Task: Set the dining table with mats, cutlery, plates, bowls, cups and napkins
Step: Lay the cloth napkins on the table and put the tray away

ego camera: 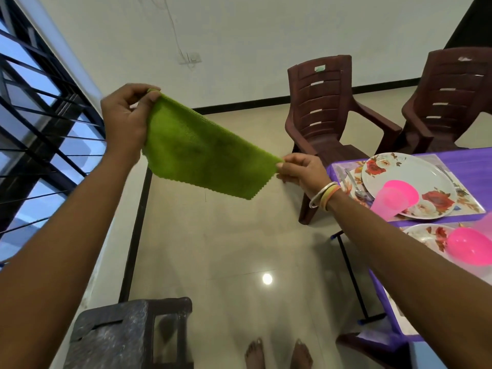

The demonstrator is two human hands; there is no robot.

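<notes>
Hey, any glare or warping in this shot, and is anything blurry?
Head view: a bright glare spot on the floor; wide-angle bending curves the window bars and tilts the chairs; the green napkin, pinched by the left hand and right hand, is fairly sharp; the pink cup by the plate looks smeared.

Purple-clothed table (469,160) carries a floral mat (472,205).

A home dining room: brown plastic chairs (322,123) at a purple-clothed table (468,158) laid with floral plates (407,177).
</notes>
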